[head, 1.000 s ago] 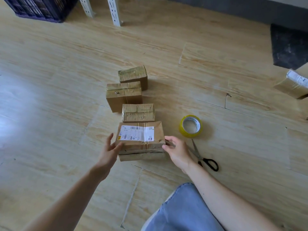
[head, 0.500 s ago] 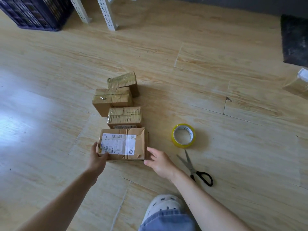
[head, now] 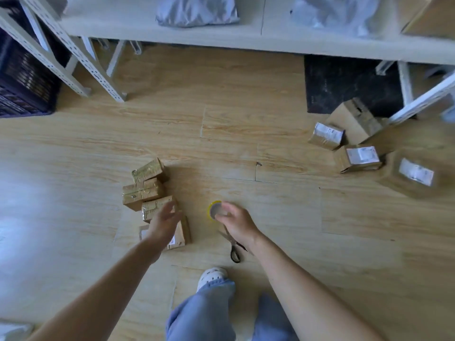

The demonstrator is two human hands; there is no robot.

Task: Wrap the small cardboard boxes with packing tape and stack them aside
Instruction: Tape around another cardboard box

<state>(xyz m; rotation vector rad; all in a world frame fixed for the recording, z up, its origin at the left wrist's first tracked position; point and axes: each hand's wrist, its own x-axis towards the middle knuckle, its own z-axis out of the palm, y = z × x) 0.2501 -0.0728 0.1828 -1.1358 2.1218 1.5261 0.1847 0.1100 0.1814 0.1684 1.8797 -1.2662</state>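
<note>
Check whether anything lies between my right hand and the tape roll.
Nothing visible does. The right hand hovers at the tape roll, its fingers overlapping the roll's right edge; contact is too blurred to tell. The scissors lie nearer the person, under the wrist, not between them.

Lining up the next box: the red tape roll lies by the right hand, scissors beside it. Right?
No. The head view shows the tape roll is yellow, not red. It does lie by the right hand, scissors beside it.
</note>
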